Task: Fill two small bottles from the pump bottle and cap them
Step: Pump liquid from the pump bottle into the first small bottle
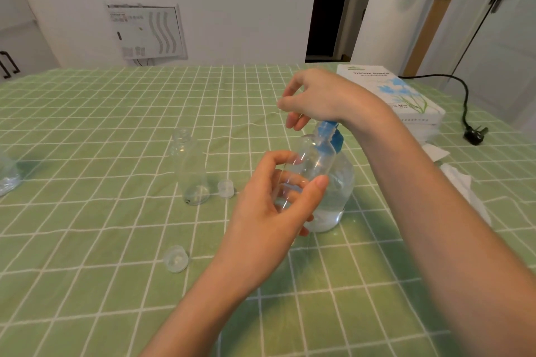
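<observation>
My left hand (272,206) grips a small clear bottle (307,165), tilted with its open neck under the blue pump nozzle. My right hand (316,95) rests palm-down on the blue pump head (333,133) of the clear pump bottle (336,200), which stands on the table partly filled with clear liquid. A second small clear bottle (190,165) stands uncapped to the left. Two clear caps lie loose: one cap (226,188) beside that bottle, another cap (176,258) nearer me.
The table wears a green checked cloth (87,124). A tissue paper box (391,93) sits at the back right, with crumpled tissues (461,182) in front of it and a black power plug (475,135) at the right. Crinkled clear plastic (7,174) lies at the left edge.
</observation>
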The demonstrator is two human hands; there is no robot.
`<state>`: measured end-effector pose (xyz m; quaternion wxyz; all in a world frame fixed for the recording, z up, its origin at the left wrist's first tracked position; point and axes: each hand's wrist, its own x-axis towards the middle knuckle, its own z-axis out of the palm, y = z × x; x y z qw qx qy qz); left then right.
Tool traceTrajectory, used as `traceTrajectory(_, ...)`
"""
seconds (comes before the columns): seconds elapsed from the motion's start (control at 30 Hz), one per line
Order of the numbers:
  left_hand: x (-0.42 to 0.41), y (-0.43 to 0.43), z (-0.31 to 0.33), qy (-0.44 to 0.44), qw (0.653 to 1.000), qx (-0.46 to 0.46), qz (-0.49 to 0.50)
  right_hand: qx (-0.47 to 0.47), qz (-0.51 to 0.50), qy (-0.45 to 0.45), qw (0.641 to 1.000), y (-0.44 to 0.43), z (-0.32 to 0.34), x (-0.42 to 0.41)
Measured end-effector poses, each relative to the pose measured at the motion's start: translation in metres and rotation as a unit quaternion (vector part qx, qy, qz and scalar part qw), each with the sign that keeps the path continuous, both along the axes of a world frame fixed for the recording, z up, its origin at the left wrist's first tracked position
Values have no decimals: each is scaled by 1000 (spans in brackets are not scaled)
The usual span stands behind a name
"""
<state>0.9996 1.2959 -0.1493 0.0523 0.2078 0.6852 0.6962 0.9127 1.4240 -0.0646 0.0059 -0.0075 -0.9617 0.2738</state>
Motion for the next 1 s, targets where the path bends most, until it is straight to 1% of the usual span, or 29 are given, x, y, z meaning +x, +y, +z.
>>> traceTrajectory(0.17, 1, 0, -1, -6, 1000, -4, -2, -13, -1, -6, 1000, 1, -4, 0)
traceTrajectory(0.4, 1, 1, 4, 0, 1000, 2, -1, -70, -7, 45, 997, 0, 2, 2)
traceTrajectory(0.47, 2, 1, 5, -1, 1000, 3, -2, -87, -10, 47, 995, 2, 3, 3)
traceTrajectory(0.6, 2, 0, 6, -1, 1000, -2, -3, -92, -15, 31, 995, 3, 7, 4)
traceTrajectory(0.73, 2, 0, 6, 5, 1000, -3, -1, -113, -4, -7, 994, 4, 12, 6)
traceTrajectory(0.8, 1, 0, 7, 4, 1000, 4, 0, -109, 1, -21, 994, 4, 12, 6)
traceTrajectory(1.0, 2, 1, 8, 3, 1000, 11, -2, -96, -5, -27, 995, 0, 8, 8)
